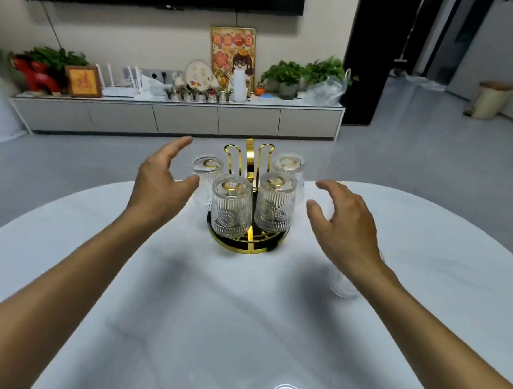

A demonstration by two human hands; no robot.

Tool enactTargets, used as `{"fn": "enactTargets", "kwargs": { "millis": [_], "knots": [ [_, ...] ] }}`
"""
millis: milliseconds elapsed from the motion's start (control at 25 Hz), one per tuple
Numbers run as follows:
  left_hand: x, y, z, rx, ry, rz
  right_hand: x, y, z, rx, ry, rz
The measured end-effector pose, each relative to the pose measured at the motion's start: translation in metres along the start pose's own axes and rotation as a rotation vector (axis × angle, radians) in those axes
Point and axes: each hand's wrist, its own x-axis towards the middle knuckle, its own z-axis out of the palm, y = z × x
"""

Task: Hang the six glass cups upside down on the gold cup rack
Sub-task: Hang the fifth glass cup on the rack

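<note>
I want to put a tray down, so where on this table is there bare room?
The white table is bare in front of the gold cup rack, between both forearms, and along its left side. It is crowded around the rack with hung glass cups, and a glass sits partly hidden under the right hand.

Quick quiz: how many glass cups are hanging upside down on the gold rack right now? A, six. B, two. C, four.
C: four cups hang inverted on the gold rack, two at the front and two behind, while two rear hooks stand bare and both hands are open and empty.
</note>
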Motion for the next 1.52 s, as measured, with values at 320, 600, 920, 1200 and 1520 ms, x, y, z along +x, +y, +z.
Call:
{"fn": "enactTargets", "kwargs": {
  "millis": [320,600,920,1200,1520],
  "knots": [
    [-0.105,0.051,0.02,-0.155,-0.126,0.046,-0.036,0.04,-0.011,-0.423,-0.38,0.373],
    [-0.092,0.078,0.011,-0.471,-0.298,-0.35,-0.028,-0.019,-0.031,0.84,-0.261,0.521],
    [-0.039,0.065,-0.024,-1.021,-0.219,-0.48,0.023,-0.09,-0.008,1.1,-0.45,0.228],
    [0.099,0.04,-0.042,-0.657,0.006,-0.263,0.112,-0.09,0.053,0.12,-0.28,-0.155],
    [0.16,0.02,0.004,-0.161,-0.125,-0.237,0.118,-0.083,0.086,0.041,-0.099,-0.185]
  ]
}}
